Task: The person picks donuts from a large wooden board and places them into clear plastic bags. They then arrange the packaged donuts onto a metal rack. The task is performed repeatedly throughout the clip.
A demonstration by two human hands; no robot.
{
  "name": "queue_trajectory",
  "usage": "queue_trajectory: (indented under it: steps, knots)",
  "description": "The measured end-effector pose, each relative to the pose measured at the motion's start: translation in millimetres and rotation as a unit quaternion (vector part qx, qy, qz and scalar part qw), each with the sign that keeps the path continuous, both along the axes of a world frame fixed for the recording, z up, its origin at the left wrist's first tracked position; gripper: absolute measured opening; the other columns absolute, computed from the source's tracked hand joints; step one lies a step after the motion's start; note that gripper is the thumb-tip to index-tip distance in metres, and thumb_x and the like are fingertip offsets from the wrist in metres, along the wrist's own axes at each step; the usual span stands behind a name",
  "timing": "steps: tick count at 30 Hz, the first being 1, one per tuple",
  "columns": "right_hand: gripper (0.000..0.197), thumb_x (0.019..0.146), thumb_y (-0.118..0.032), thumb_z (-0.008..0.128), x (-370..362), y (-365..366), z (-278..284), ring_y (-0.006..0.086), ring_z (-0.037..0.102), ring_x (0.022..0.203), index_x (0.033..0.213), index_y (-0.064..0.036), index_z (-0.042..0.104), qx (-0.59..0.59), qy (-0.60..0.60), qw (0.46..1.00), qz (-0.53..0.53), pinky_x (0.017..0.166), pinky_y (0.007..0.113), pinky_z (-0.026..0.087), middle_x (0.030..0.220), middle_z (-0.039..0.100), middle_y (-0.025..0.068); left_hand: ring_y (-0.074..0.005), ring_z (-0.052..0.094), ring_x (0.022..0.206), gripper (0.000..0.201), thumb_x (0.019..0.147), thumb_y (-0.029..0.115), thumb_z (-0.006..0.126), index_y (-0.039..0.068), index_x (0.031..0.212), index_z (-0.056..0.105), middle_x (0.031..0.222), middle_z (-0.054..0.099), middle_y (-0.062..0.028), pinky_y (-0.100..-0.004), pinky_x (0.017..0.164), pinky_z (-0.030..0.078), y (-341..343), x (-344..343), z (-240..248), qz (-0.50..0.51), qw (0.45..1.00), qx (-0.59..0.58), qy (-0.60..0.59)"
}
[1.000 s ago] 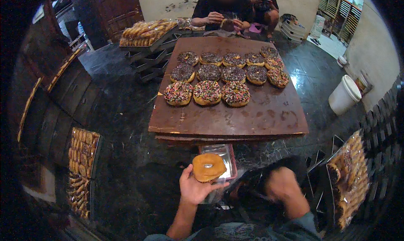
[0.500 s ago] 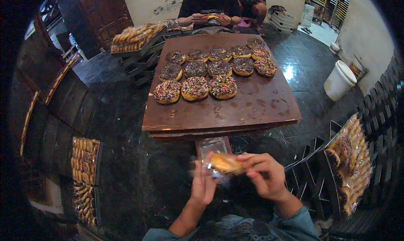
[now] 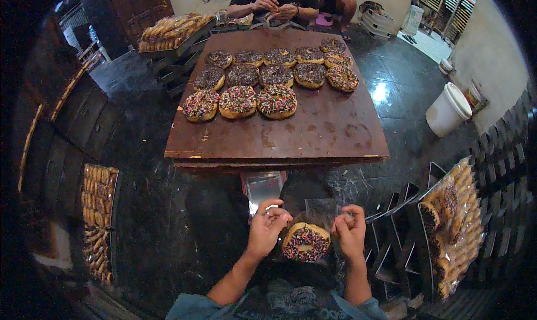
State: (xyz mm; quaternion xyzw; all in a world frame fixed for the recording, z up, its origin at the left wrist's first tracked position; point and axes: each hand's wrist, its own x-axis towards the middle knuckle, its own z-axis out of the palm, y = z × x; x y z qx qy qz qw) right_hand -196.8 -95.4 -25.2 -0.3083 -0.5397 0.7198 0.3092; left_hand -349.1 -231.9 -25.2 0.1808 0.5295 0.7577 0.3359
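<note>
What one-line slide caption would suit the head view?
Left hand and right hand hold a clear bag around a sprinkled doughnut, near a brown board of more doughnuts.

We see a brown wooden table (image 3: 324, 131), faint round marks near its front edge. On it we count fourteen donuts (image 3: 277, 101), set in uneven rows: three with coloured sprinkles in front, mostly darker-topped ones behind. On the dark floor (image 3: 400, 116) we see a white bucket (image 3: 448, 110).
</note>
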Motion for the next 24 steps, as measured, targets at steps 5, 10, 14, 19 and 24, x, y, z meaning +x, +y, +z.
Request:
queue_trajectory:
  steps: [5,10,14,19,24]
  knots:
    - [0.009,0.080,-0.003,0.060,-3.5,5.5,-12.8,0.0076,0.050,0.065,0.089,-0.0003,0.060,0.096,-0.026,0.994,0.039,0.059,0.019,0.038,0.072,0.054,0.0004,-0.0123,0.054,0.086,0.019,0.084,0.002,0.059,0.000,0.103,0.056,0.091,0.055,-0.0060,-0.0242,0.078,0.044,5.2,-3.9,-7.6,-0.060,0.993,-0.049,0.089]
    - [0.014,0.079,-0.010,0.065,-1.6,1.4,-4.1,0.0114,0.053,0.073,0.089,-0.0005,0.066,-0.040,-0.006,0.998,0.052,0.067,0.025,0.043,0.075,0.056,0.0033,-0.0126,0.053,0.087,0.024,0.078,0.003,0.068,-0.002,0.100,0.060,0.102,0.049,-0.0050,-0.0257,0.078,0.045,6.3,3.6,13.9,-0.001,0.988,0.006,-0.153]
    - [0.017,0.080,-0.017,0.066,-2.6,17.6,50.0,0.0139,0.049,0.075,0.086,-0.0022,0.070,0.241,-0.074,0.965,0.077,0.067,0.026,0.041,0.073,0.051,0.0035,-0.0125,0.053,0.089,0.036,0.077,0.002,0.069,-0.001,0.109,0.053,0.109,0.049,-0.0053,-0.0266,0.081,0.045,-0.6,-9.7,29.9,-0.045,0.993,-0.021,0.103]
    - [0.014,0.079,-0.019,0.066,13.0,-9.0,8.7,0.0158,0.044,0.079,0.084,-0.0064,0.070,0.243,-0.153,0.957,0.034,0.071,0.027,0.038,0.080,0.043,0.0025,-0.0124,0.052,0.088,0.012,0.077,0.003,0.068,0.001,0.069,0.060,0.099,0.053,-0.0039,-0.0320,0.087,0.039,-16.5,8.7,19.1,0.040,0.985,-0.090,0.144]
    - [0.012,0.077,-0.008,0.061,-3.9,-35.0,-3.3,0.0251,0.043,0.085,0.069,0.0004,0.057,0.457,-0.220,0.854,-0.120,0.077,0.035,0.036,0.087,0.048,0.0103,-0.0061,0.043,0.070,0.014,0.081,0.006,0.065,0.003,0.077,0.052,0.078,0.047,0.0007,-0.0223,0.070,0.036,-5.9,25.1,-32.4,0.170,0.963,-0.140,0.155]
